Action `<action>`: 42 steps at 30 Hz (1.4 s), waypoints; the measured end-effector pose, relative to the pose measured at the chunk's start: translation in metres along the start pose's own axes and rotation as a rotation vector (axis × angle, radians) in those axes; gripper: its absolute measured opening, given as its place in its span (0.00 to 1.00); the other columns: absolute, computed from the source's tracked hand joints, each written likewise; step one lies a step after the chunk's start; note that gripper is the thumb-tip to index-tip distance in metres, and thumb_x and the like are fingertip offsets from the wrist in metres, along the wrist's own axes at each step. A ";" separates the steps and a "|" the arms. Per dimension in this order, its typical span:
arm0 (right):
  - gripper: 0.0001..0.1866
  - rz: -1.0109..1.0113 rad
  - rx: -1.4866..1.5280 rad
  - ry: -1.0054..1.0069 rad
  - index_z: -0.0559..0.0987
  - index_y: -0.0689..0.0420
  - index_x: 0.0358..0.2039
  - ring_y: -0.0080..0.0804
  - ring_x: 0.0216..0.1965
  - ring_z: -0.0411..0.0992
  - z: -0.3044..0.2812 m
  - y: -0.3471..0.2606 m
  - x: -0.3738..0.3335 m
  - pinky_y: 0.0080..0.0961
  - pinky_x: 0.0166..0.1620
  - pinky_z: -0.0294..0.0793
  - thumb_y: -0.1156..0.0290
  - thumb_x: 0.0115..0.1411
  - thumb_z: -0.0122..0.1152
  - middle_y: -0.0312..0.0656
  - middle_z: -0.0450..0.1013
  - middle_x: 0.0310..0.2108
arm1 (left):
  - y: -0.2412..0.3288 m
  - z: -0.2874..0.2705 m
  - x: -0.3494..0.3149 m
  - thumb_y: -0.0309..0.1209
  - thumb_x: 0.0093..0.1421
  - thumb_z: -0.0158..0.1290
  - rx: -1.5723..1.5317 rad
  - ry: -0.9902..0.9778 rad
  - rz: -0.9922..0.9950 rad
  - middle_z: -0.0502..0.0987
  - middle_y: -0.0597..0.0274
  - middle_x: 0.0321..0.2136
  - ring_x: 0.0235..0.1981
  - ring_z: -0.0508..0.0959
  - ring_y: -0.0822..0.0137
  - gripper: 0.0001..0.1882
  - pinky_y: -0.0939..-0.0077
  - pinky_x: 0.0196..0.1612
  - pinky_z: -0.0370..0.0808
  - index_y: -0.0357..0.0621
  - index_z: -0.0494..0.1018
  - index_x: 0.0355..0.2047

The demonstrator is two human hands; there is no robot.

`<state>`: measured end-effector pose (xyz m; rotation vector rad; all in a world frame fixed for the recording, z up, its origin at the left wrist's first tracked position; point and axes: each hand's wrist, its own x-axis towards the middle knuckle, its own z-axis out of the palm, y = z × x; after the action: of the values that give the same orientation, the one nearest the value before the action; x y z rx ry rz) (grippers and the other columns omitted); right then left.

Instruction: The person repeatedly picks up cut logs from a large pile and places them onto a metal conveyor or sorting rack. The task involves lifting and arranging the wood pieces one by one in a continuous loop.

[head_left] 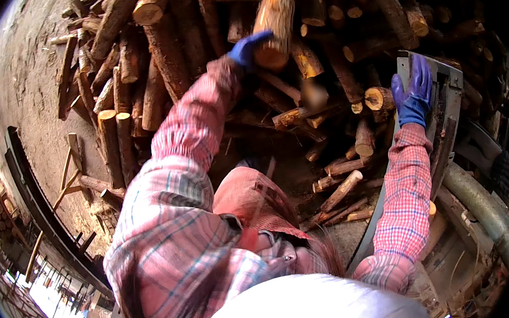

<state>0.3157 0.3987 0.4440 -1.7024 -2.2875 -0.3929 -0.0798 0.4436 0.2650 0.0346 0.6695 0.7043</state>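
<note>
My left hand (249,48), in a blue glove, grips the left side of a thick log (278,13) near its cut lower end, with the fingers laid over the bark. That log slants up and away over the pile, and its far end runs out at the top of the view. To the right, my right hand (413,89), gloved in purple and blue, lies flat on a grey metal frame (441,79), fingers stretched out and thumb apart. It holds nothing. Just left of this hand a short log (378,98) shows its pale cut face.
A large pile of logs (178,50) spreads ahead. Thinner sticks (341,191) lie on the ground left of the metal frame. A thick grey pipe (482,205) runs at the lower right. Bare dirt ground (29,76) stretches on the left, beside a dark rail (47,207).
</note>
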 end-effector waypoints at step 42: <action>0.68 0.617 0.134 -0.505 0.47 0.44 0.73 0.61 0.65 0.61 -0.209 0.151 -0.324 0.50 0.65 0.63 0.41 0.37 0.79 0.64 0.61 0.64 | -0.430 0.162 -0.266 0.37 0.59 0.65 0.912 0.064 0.251 0.71 0.55 0.57 0.58 0.72 0.62 0.39 0.67 0.61 0.71 0.39 0.59 0.66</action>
<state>0.5612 0.0756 0.5290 -2.5048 -1.8448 0.3452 0.1167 -0.0196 0.4353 0.9506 1.0133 0.5883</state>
